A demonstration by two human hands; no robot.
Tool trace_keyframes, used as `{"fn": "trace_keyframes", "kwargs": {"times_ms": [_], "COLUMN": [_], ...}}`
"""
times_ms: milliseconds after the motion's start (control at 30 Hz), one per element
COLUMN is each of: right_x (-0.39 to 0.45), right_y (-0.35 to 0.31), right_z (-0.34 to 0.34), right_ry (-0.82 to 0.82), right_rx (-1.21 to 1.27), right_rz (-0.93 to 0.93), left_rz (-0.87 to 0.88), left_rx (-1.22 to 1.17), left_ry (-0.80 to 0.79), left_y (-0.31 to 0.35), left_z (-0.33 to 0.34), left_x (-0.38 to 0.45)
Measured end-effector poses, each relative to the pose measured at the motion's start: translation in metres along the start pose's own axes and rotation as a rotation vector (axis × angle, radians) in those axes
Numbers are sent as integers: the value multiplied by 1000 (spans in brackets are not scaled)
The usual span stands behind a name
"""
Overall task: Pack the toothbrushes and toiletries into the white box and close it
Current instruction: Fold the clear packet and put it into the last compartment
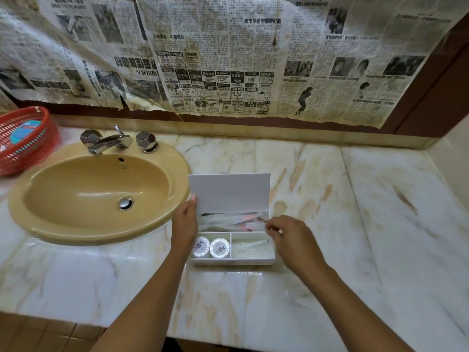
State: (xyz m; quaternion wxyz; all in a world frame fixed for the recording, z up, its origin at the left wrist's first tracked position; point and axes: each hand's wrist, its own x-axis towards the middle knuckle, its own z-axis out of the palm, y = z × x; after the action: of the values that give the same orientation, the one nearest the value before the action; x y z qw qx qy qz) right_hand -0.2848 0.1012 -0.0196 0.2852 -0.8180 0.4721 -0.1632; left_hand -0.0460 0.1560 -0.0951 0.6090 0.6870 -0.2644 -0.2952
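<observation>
A: White box (232, 261) sits mid-frame on the marble table (355, 199), just right of the sink (101, 191). Lid (229, 193) stands open.

B: Handling?

A: Looks like thin plastic, light, probably slides on the marble, so brace it. Left hand (184, 222) rests on the left edge, thumb up against the lid. That edge is the spot to hold for closing.

B: Contents?

A: Wrapped toothbrushes (228, 221) in the back slot: crinkly film, slippery, pinch at an end. Right hand (289, 236) does that, fingers (270, 228) pinching the wrap. Two round tubs (210, 247) front left, clear packet (251, 246) front right.

B: Writing?

A: Tub lids have an emblem, unreadable. Chinese newspaper (228, 59) on the wall, upper frame: "RM299" legible. Red basket (25, 141) upper left.
</observation>
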Motion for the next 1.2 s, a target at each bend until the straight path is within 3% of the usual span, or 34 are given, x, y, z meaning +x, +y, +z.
{"fn": "trace_keyframes", "kwargs": {"times_ms": [167,333,500,900,1033,1200], "right_x": [3,1,2,-6,-5,-5], "right_y": [-11,-14,-16,-20,-20,-6], "right_z": [36,53,51,43,39,20], "right_ry": [-181,-332,-395,-459,-384,-5], "right_rx": [-170,-269,-281,-273,-168,11], "right_rz": [-112,-80,-40,-172,-63,-63], "left_rz": [-1,19,11,3,8,11], "left_rx": [-2,-9,-15,-8,-19,-25], "left_ry": [21,13,21,23,30,31], "left_y": [8,8,8,8,10,12], "left_z": [3,3,3,3,4,4], "left_x": [-3,-4,-4,-3,-4,-6]}}
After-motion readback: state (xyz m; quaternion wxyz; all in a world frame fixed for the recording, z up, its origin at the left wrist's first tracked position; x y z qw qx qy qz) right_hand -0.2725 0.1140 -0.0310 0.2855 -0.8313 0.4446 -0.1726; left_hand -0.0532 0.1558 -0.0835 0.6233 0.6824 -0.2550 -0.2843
